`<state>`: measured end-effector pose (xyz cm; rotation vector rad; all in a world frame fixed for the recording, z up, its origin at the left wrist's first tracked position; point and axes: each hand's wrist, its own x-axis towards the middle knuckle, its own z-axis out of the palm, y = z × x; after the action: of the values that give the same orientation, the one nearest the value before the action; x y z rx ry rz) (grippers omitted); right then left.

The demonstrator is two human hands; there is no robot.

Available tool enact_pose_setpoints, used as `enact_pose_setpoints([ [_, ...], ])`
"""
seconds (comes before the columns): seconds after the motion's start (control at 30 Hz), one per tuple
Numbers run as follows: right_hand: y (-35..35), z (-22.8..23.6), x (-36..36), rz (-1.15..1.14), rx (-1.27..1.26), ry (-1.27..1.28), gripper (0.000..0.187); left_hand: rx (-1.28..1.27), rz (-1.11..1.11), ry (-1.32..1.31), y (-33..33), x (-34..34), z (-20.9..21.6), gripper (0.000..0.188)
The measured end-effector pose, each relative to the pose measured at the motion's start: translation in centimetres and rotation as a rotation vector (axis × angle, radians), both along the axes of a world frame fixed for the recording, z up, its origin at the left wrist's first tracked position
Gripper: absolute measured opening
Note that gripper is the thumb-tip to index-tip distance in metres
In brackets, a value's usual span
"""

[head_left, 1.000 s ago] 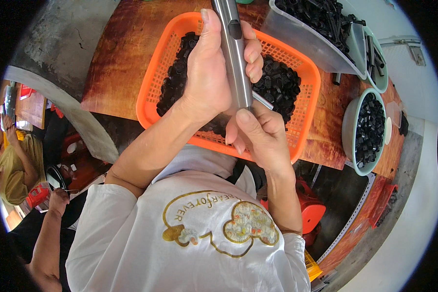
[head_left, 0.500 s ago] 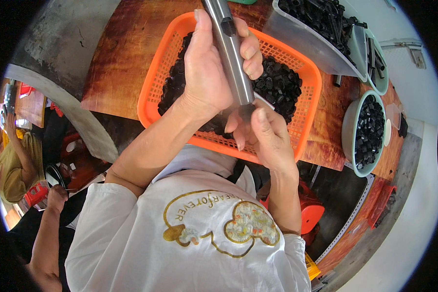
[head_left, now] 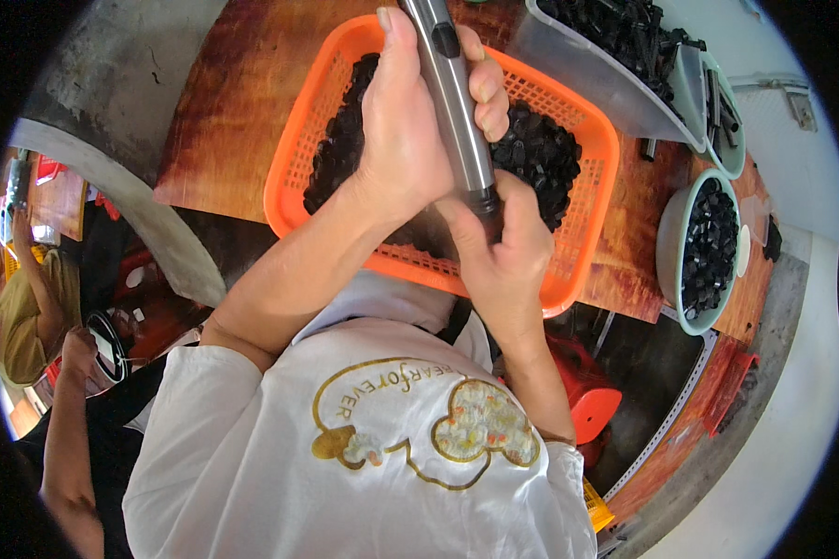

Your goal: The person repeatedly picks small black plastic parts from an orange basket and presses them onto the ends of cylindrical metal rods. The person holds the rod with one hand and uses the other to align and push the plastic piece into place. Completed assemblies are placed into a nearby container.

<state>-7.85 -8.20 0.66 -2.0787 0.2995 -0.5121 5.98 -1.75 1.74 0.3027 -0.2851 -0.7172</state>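
Observation:
A silver metal tube with a black oval piece on its side slants over the orange basket. My left hand is closed round the tube, its fingertips curling over the far side. At the tube's lower end is a black ringed end piece. My right hand is closed round this end, thumb and forefinger on either side of it; its other fingers are mostly hidden. Many small black plastic pieces lie in the basket beneath both hands.
A pale green bowl of black pieces stands right of the basket. Behind it are a clear bin of black parts and another bowl holding tubes. A red stool is below the wooden table. Other people sit at the left.
My right hand, blurred and partly spread before, has closed round the black lower end of the tube. The tube and left hand have shifted slightly. At the left, a co-worker's hand has moved up.

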Motion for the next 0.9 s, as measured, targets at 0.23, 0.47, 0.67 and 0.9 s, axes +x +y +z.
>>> enact_pose_setpoints([
  [0.23,-1.4,0.0,-1.4,0.204,0.756,0.025,0.048,-0.019,0.015,0.233,0.1,0.2,0.2,0.051],
  [0.47,-2.2,-0.4,-1.7,0.248,0.851,-0.005,0.034,-0.024,0.004,0.25,0.1,0.1,-0.1,0.051],
  [0.67,-1.5,0.1,-1.4,0.16,0.85,0.057,0.047,-0.005,-0.042,0.085,-0.1,0.3,-0.4,0.055],
  [0.9,-1.4,0.7,-0.1,0.241,0.999,0.105,0.036,0.045,-0.061,0.106,-0.1,0.0,-0.2,0.058],
])
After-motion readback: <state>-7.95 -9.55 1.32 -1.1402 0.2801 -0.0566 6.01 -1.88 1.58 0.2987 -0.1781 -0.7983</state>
